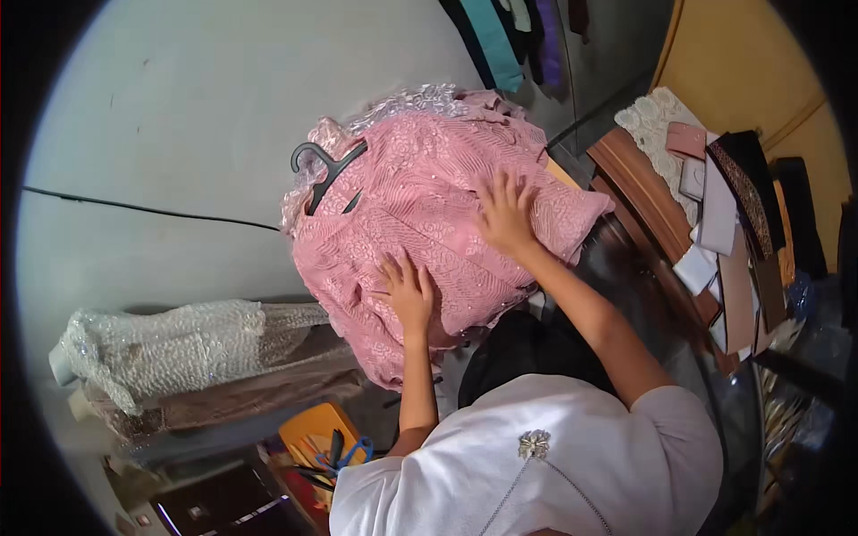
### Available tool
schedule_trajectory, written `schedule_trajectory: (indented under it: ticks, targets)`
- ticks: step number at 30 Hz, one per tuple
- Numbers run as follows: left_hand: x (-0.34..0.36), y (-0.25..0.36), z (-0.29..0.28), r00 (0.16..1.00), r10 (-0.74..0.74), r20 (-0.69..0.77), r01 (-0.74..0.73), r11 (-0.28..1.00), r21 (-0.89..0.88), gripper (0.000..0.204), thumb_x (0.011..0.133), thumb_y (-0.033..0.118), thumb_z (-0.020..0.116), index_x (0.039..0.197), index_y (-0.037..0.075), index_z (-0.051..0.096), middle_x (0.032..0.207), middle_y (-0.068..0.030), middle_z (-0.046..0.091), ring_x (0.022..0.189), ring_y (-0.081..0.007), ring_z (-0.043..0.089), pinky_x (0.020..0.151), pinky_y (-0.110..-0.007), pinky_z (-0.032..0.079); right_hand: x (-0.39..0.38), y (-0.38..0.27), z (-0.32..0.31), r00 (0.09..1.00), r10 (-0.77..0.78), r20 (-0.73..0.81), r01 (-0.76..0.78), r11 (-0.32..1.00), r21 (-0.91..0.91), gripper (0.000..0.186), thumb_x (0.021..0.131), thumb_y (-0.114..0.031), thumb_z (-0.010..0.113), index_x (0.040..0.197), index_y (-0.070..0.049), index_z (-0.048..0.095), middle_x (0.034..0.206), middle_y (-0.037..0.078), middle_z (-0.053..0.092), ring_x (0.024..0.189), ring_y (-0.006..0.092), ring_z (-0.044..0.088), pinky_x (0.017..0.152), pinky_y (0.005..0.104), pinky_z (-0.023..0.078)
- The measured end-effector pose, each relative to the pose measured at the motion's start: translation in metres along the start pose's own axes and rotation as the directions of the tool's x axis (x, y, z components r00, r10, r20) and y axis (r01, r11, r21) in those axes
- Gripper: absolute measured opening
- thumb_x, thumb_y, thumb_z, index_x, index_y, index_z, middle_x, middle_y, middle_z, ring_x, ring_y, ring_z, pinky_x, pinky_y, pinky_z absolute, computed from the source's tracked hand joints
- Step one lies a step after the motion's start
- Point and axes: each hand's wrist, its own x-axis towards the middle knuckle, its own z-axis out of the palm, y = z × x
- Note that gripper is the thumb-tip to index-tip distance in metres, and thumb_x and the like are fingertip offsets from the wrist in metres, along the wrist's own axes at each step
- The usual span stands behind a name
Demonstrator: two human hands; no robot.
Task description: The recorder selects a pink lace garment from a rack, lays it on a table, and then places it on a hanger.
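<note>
A pink lace blouse (420,188) with a raised pattern lies spread out before me, a black hanger (332,170) in its neck opening. My left hand (407,293) rests on the lower part of the blouse, fingers spread. Farther right, my right hand (507,213) lies on the cloth near one side, its fingers also apart. Both palms face down and neither hand grips the fabric. More lace cloth, silvery grey (411,100), shows from under the blouse at its far edge. What supports the garments is mostly hidden.
Two dress forms stand on the left, one in a beaded cream gown (197,344). Below them an orange container (317,429) holds scissors (350,454) and other tools. Fabric strips (719,205) lie over a brown surface at right. A black cable (152,210) runs along the wall.
</note>
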Motion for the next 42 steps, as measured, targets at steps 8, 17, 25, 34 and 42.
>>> schedule_trajectory:
  ticks: [8,17,25,34,42]
  targets:
    - [-0.064,0.025,0.03,0.965,-0.257,0.053,0.257,0.966,0.013,0.053,0.089,0.034,0.043,0.138,0.018,0.034,0.146,-0.0178,0.018,0.133,-0.041,0.018,0.092,-0.074,0.001,-0.009,0.021,0.029,0.629,-0.72,0.293,0.713,0.684,0.152,0.049,0.083,-0.04,0.051,0.131,-0.032,0.043,0.145,0.005,0.026,0.134,0.0342,0.018,0.093,0.0734,0.009]
    - [-0.133,0.041,0.033,0.807,-0.59,0.028,0.59,0.805,-0.059,0.052,0.088,0.034,0.044,0.137,0.022,0.036,0.147,-0.0198,0.013,0.133,-0.0431,0.014,0.091,-0.075,0.003,-0.007,0.003,0.03,-0.045,-0.963,0.267,0.865,0.097,0.493,0.045,0.086,-0.045,0.044,0.13,-0.034,0.043,0.143,-0.003,0.031,0.135,0.0218,0.024,0.101,0.0666,-0.006]
    - [-0.167,0.036,0.043,0.668,-0.736,-0.113,0.73,0.677,-0.092,0.048,0.089,0.034,0.045,0.135,0.022,0.039,0.145,-0.0216,0.016,0.132,-0.0447,0.015,0.092,-0.073,-0.005,0.094,-0.065,0.031,0.713,-0.653,0.256,0.688,0.723,-0.071,0.055,0.087,-0.044,0.044,0.137,-0.022,0.035,0.146,0.02,0.016,0.133,0.047,0.008,0.091,0.0753,0.001]
    - [-0.181,0.037,0.053,0.527,-0.826,-0.2,0.806,0.56,-0.191,0.054,0.082,0.037,0.058,0.132,0.027,0.044,0.145,-0.0218,0.017,0.133,-0.043,0.017,0.091,-0.075,0.001,-0.029,-0.054,0.046,-0.363,-0.843,0.396,0.804,-0.069,0.59,0.053,0.087,-0.049,0.041,0.136,-0.028,0.036,0.147,0.003,0.022,0.137,0.026,0.016,0.1,0.0677,-0.004]
    - [-0.175,0.051,0.074,0.403,-0.889,-0.218,0.847,0.453,-0.28,0.059,0.081,0.045,0.057,0.135,0.029,0.039,0.145,-0.0216,0.015,0.131,-0.0432,0.02,0.092,-0.075,0.003,0.055,-0.139,0.076,0.307,-0.861,0.406,0.934,0.354,0.045,0.051,0.088,-0.043,0.044,0.136,-0.027,0.036,0.146,0.016,0.02,0.132,0.0443,0.014,0.092,0.0747,0.003]
